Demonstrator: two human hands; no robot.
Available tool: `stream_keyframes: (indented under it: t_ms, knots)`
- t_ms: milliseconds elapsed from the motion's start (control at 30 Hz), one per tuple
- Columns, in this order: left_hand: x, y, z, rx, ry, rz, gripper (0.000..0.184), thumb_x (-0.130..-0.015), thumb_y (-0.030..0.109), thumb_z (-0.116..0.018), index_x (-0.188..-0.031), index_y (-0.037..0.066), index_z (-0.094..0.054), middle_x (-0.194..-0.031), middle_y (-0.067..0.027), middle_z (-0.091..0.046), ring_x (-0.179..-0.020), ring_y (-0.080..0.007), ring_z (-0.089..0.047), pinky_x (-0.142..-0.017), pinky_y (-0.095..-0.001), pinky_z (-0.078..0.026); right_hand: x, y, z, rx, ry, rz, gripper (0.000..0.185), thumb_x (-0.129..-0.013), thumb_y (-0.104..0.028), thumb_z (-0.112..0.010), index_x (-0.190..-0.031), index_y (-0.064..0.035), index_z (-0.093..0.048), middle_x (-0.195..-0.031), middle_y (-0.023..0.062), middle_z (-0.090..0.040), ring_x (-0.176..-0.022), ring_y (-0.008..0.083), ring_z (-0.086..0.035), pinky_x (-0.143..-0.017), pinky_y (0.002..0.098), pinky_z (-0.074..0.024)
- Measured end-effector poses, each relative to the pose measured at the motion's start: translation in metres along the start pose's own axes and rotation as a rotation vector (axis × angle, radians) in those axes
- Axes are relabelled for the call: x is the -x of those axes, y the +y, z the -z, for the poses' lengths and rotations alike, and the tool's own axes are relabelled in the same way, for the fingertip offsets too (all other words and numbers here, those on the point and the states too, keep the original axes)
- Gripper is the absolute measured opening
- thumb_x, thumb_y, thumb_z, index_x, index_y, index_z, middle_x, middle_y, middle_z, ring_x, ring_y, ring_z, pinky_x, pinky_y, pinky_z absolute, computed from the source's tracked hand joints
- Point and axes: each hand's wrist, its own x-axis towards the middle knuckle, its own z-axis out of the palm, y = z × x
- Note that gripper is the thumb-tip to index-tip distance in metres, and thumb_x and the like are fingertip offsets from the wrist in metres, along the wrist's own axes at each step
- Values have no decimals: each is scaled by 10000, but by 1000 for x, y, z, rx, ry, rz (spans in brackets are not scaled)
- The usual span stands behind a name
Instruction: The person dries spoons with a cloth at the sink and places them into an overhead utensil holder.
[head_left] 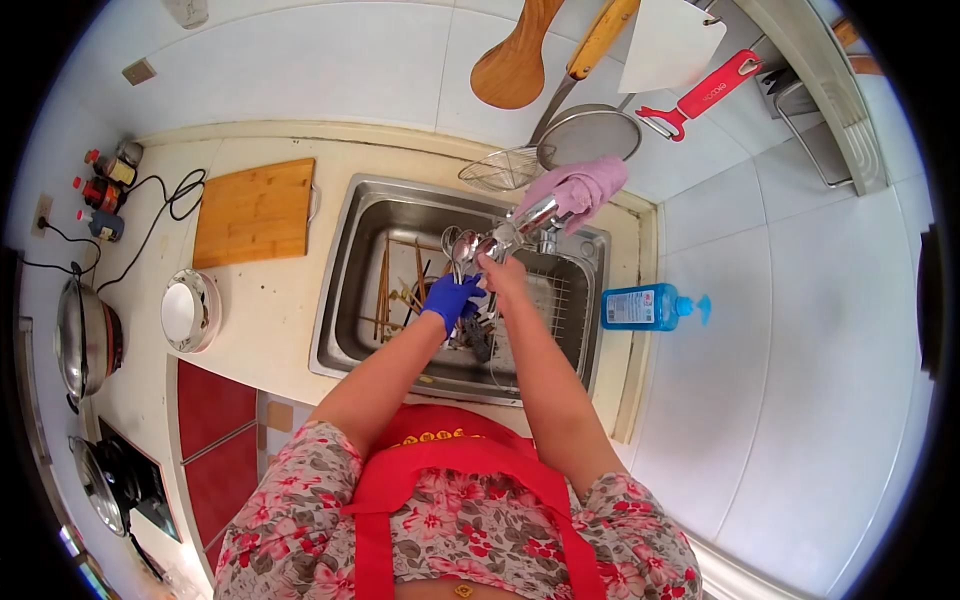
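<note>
My left hand (452, 302), in a blue glove, is closed around the lower part of a bunch of metal spoons (463, 247). Their bowls point up and away from me, over the sink (335, 290). Bare and also closed, my right hand (505, 278) grips the same bunch from the right, just below the faucet (537, 215). Fingers partly hide the handles. Wooden chopsticks (383, 290) and other small utensils lie in the basin below. A wire rack (553, 300) stands in its right part.
A pink cloth (590, 185) hangs over the faucet. On the right ledge is a blue pump bottle (640, 307). A cutting board (255, 212) and stacked bowls (190, 310) are on the left counter. A strainer (590, 137) and a red peeler (705, 95) hang above.
</note>
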Motion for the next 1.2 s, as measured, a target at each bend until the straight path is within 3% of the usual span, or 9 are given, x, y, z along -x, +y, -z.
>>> stream_keyframes:
  t_ms: [200, 300, 367, 467, 600, 667, 867, 967, 1200]
  knots:
    - [4, 4, 1, -4, 34, -32, 149, -775, 44, -570, -922, 30, -554, -772, -80, -607, -546, -133, -520, -456, -237, -411, -17, 11, 2, -138, 73, 65, 79, -775, -62, -587, -786, -34, -513, -577, 8, -443, -424, 83, -352, -367, 229, -255]
    - [2, -4, 8, 7, 87, -33, 137, -757, 60, -592, -889, 34, -565, -728, -72, -598, -499, -133, -500, -430, -248, -393, -29, 29, -4, 22, 101, 87, 193, -759, -158, -616, -844, -2, -542, -631, 67, -500, -524, 160, -469, -446, 311, -344]
    - [3, -7, 12, 26, 100, -38, 129, -741, 75, -613, -860, 39, -578, -689, -63, -589, -471, -138, -491, -410, -261, -383, -47, 44, -1, 414, 221, 202, 298, -778, -246, -590, -892, 25, -538, -706, 117, -545, -650, 240, -537, -565, 365, -402]
    - [13, -4, 11, 28, 70, -5, 115, -750, 78, -598, -857, 42, -580, -708, -72, -599, -453, -140, -475, -397, -269, -366, -43, 31, 0, 453, 181, 242, 368, -788, -302, -560, -919, 41, -537, -776, 141, -568, -734, 292, -556, -661, 383, -408]
    - [16, 1, 7, 48, 64, 13, 127, -756, 74, -591, -873, 39, -554, -699, -75, -601, -441, -119, -446, -390, -233, -341, -41, 29, -6, 407, 195, 266, 347, -801, -290, -542, -939, 29, -541, -783, 128, -572, -713, 287, -546, -663, 396, -407]
    - [14, 2, 4, 64, 74, 28, 114, -753, 76, -594, -858, 43, -562, -686, -68, -596, -437, -118, -444, -384, -235, -336, -51, 44, -9, 191, 211, 216, 178, -806, -175, -559, -880, -15, -541, -717, 79, -580, -476, 96, -432, -398, 229, -322]
    - [-11, -9, 7, 109, 10, -18, 99, -734, 108, -611, -817, 65, -580, -688, -29, -568, -528, -109, -494, -452, -237, -369, -13, 16, -3, -64, -113, -4, 97, -807, -118, -557, -863, -47, -523, -732, 58, -590, -487, 65, -403, -404, 206, -310]
    - [-9, 2, 4, 59, -47, -12, 131, -743, 125, -620, -850, 62, -579, -719, -31, -577, -573, -109, -509, -493, -235, -386, -25, 19, 12, -83, -102, -4, 155, -825, -141, -555, -913, -17, -522, -731, 59, -579, -530, 95, -442, -441, 250, -369]
    - [-47, -12, 18, -8, -51, -28, 144, -793, 127, -590, -906, 40, -581, -753, -45, -588, -632, -127, -519, -570, -260, -408, -14, -19, 21, -6, -106, 139, 203, -844, -183, -527, -951, -12, -509, -818, 86, -612, -598, 107, -513, -527, 230, -449]
